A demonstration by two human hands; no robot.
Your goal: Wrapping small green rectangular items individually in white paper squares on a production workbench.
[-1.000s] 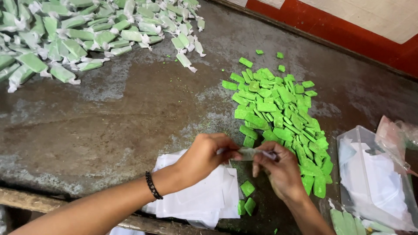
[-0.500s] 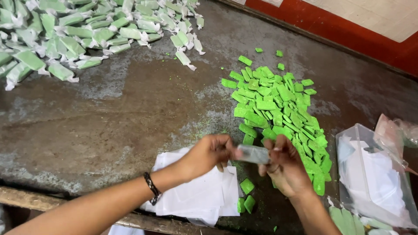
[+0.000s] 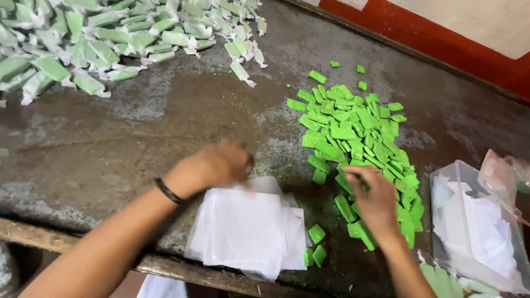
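Wrapping looks between pieces: the blurred left hand (image 3: 212,165), fingers' state unclear, hovers over the white wrapper stack (image 3: 248,232) while the right hand (image 3: 375,198) closes fingers on a green piece (image 3: 345,207), needing a fresh sheet next.

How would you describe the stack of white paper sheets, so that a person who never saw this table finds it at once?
Start at the near edge of the dark, worn table. The stack of white paper sheets lies there, between the left hand and the right hand, just left of the heap of bare green pieces. It is the only flat white square pile; the wrapped pieces lie far away.
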